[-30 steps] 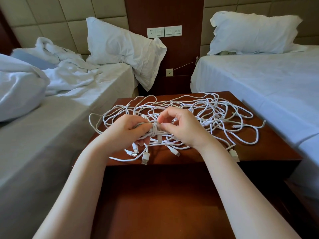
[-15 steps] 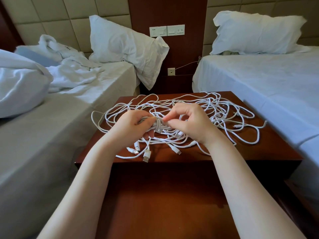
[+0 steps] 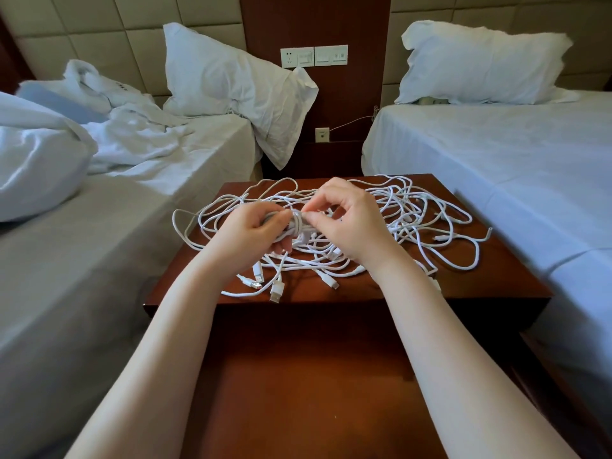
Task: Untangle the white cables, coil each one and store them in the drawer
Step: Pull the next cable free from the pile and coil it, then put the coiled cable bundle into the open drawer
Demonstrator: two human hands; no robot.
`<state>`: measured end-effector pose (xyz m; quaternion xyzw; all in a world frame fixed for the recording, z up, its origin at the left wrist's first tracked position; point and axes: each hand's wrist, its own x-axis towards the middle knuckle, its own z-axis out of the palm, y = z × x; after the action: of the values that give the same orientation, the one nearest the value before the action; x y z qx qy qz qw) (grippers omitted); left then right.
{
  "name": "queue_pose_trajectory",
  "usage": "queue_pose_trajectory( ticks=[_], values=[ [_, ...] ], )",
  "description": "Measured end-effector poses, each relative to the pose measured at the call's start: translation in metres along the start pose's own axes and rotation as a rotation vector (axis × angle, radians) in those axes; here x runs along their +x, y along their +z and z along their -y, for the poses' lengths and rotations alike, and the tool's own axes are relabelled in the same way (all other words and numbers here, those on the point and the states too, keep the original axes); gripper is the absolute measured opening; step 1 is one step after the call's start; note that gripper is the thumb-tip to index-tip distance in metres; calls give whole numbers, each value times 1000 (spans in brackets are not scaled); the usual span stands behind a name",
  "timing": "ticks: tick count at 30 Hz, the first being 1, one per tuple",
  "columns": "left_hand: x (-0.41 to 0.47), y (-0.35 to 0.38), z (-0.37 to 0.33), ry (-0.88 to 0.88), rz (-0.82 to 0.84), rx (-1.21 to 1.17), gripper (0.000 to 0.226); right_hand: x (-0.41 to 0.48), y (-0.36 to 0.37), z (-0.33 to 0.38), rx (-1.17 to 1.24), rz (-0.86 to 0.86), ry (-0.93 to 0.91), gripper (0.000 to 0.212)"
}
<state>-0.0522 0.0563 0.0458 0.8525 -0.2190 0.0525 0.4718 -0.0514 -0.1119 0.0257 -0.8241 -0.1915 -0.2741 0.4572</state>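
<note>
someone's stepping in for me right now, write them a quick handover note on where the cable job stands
Left hand: closed around a small coiled bundle of white cable, held just above the nightstand.
Right hand: pinching a cable strand at the bundle, apparently wrapping its end around.
The tangled cables are spread over the nightstand top, plugs loose near the front edge.
Done: one coil nearly finished.
Left: secure this coil, untangle and coil the others, store all in the drawer. No open drawer is in view.

Hotel-type twin bedroom: two single beds, left bed (image 3: 159, 200) unmade, right bed (image 3: 496, 154) made, white pillows (image 3: 480, 64), padded headboard wall (image 3: 99, 28), wooden nightstand (image 3: 496, 270) between, wall switch and socket panel (image 3: 314, 56) above
</note>
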Motion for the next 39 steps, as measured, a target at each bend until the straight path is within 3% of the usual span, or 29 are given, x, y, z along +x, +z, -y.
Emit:
queue_pose_trajectory(
  ticks=[5, 8, 14, 18, 26, 29, 32, 39],
  values=[
    [-10, -8, -14, 43, -47, -8, 6, -12, -3, 25, 138, -7, 181, 9],
    [-30, -13, -13, 67, -60, -1, 15, -27, -3, 40, 164, 51, 246, 4],
    [-80, -22, 6, 33, -65, -138, 20, -62, 16, 69, 199, 206, 316, 16],
    [-108, -28, 20, 62, -74, -74, 20, -83, 30, 79, 250, 306, 375, 13],
    [-147, -52, 50, -165, -159, -10, 17, -114, 69, 89, 391, 371, 499, 7],
    [-152, -56, 68, -196, -233, 232, 14, -124, 87, 86, 287, 413, 460, 6],
    [-157, -52, 83, -118, -225, 453, 14, -137, 101, 83, 168, 455, 336, 4],
    [-159, -40, 88, -141, -26, 535, 36, -156, 111, 79, 0, 664, 87, 18]
  ],
)
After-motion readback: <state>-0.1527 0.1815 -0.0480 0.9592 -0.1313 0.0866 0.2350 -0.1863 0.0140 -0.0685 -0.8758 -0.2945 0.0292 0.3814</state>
